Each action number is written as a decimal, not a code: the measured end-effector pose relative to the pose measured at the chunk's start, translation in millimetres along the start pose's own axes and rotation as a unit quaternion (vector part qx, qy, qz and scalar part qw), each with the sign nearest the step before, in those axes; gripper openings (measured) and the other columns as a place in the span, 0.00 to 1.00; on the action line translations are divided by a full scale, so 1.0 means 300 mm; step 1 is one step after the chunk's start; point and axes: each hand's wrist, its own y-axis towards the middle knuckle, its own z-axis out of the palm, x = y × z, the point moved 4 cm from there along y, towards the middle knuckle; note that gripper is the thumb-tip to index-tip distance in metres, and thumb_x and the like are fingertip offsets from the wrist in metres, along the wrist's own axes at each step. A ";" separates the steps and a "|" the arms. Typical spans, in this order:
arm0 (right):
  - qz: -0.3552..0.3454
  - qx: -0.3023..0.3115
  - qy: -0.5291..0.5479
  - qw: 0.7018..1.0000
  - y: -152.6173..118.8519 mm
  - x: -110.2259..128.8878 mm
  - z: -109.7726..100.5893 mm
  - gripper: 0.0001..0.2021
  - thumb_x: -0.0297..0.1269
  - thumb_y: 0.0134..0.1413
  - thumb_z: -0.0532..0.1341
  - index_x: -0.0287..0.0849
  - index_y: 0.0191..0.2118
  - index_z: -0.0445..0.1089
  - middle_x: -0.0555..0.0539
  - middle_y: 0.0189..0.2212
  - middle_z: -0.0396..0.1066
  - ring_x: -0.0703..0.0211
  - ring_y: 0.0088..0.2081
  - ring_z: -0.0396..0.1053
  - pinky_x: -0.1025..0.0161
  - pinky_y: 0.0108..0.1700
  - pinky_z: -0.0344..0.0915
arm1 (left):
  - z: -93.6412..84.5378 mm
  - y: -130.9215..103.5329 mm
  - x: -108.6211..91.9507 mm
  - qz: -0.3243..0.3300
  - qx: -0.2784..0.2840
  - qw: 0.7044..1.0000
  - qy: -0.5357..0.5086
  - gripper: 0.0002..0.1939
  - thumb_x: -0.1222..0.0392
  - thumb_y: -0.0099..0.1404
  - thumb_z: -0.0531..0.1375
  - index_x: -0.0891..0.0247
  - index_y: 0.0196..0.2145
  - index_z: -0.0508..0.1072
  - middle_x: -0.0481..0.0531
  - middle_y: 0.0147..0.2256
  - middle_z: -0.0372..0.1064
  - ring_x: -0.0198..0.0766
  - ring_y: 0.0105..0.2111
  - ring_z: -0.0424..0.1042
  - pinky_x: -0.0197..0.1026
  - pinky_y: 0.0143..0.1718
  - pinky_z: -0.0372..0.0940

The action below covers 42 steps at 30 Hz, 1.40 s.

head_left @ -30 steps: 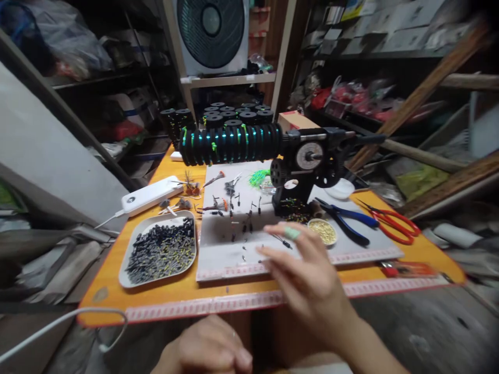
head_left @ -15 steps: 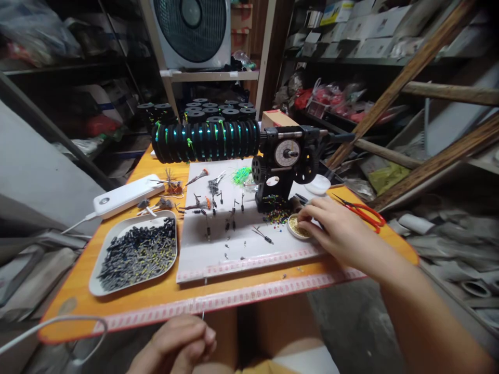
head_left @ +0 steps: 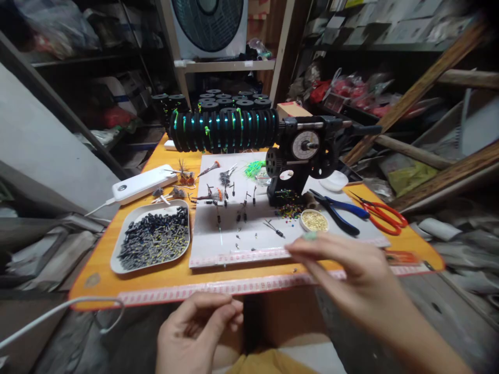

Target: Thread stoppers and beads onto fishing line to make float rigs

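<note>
My left hand (head_left: 200, 330) is below the table's front edge, thumb and fingertips pinched together; whatever sits between them is too small to make out. Over the front of the white board (head_left: 206, 249), my right hand (head_left: 343, 265) has its thumb and index finger pinched, and any piece in that grip is too tiny to name. Just beyond it stands a small round dish (head_left: 315, 221) of gold beads. Coloured beads (head_left: 290, 211) lie loose beside the dish. Several small black pieces with wire-like stems, among them one black piece (head_left: 277, 230), are scattered on the board.
A white tray (head_left: 187, 244) of black and grey pieces stands left, near a white power bank (head_left: 144, 184). Behind the board is a black geared winder (head_left: 306, 145) with a ribbed roller (head_left: 226, 130). Blue-handled pliers (head_left: 339, 213) and red-handled scissors (head_left: 385, 215) lie right.
My right hand has left the bead dish and come nearer and slightly left, uncovering the dish and pliers. My left hand appears higher and further right, still pinched. The camera view has shifted.
</note>
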 end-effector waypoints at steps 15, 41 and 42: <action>0.065 -0.013 0.236 0.969 -0.076 0.169 0.175 0.12 0.23 0.51 0.68 0.47 0.38 0.73 0.52 0.31 0.79 0.63 0.29 0.78 0.72 0.33 0.75 | -0.013 -0.023 -0.036 0.136 0.104 0.980 0.100 0.05 0.65 0.58 0.67 0.59 0.26 0.80 0.49 0.26 0.78 0.36 0.27 0.77 0.31 0.33 0.69; 0.054 0.031 0.218 0.974 -0.081 0.184 0.169 0.15 0.23 0.56 0.65 0.52 0.43 0.71 0.54 0.35 0.79 0.64 0.33 0.78 0.74 0.36 0.75 | -0.019 -0.018 -0.048 0.199 0.154 0.962 0.107 0.08 0.71 0.59 0.66 0.58 0.30 0.80 0.45 0.28 0.79 0.33 0.28 0.78 0.28 0.33 0.71; 0.042 0.039 0.212 0.976 -0.078 0.187 0.163 0.16 0.23 0.57 0.64 0.52 0.45 0.70 0.54 0.35 0.79 0.64 0.33 0.78 0.74 0.37 0.75 | -0.019 -0.017 -0.050 0.199 0.157 0.961 0.110 0.08 0.70 0.59 0.66 0.58 0.30 0.80 0.45 0.28 0.80 0.33 0.28 0.78 0.28 0.33 0.71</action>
